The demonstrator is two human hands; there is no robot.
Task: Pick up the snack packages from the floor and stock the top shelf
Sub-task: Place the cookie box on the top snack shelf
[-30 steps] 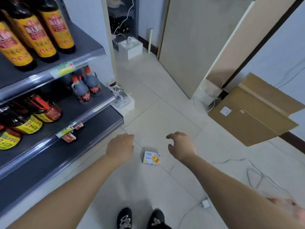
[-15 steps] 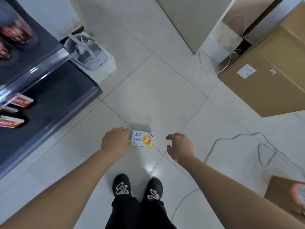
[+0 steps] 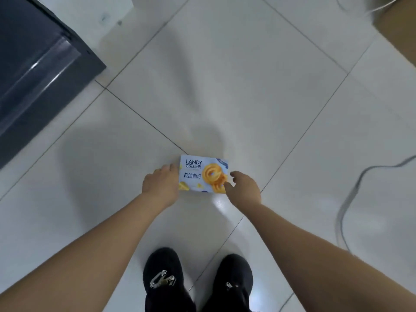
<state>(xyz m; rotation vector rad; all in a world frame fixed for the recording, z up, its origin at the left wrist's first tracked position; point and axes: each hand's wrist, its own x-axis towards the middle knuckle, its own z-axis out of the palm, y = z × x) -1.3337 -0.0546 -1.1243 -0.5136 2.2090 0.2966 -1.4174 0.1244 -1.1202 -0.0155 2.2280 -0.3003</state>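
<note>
A light-blue snack package (image 3: pixel 200 174) with a yellow cookie picture lies flat on the white tiled floor, just ahead of my feet. My left hand (image 3: pixel 161 184) is at its left end, knuckles up, with the fingers curled down over that edge. At the right end is my right hand (image 3: pixel 243 188): its thumb lies over the near right corner and its fingers curve round the right edge. Both arms reach straight down to it. The top shelf is out of view.
The dark bottom shelf (image 3: pixel 38 70) of the rack juts in at the upper left. A grey cable (image 3: pixel 351 194) loops over the tiles on the right. A cardboard box corner (image 3: pixel 398 28) shows at the top right. My black shoes (image 3: pixel 198 282) stand below the package.
I have bent lower, so the floor and package loom larger. Both hands closed in from either side onto the ends of the package.
</note>
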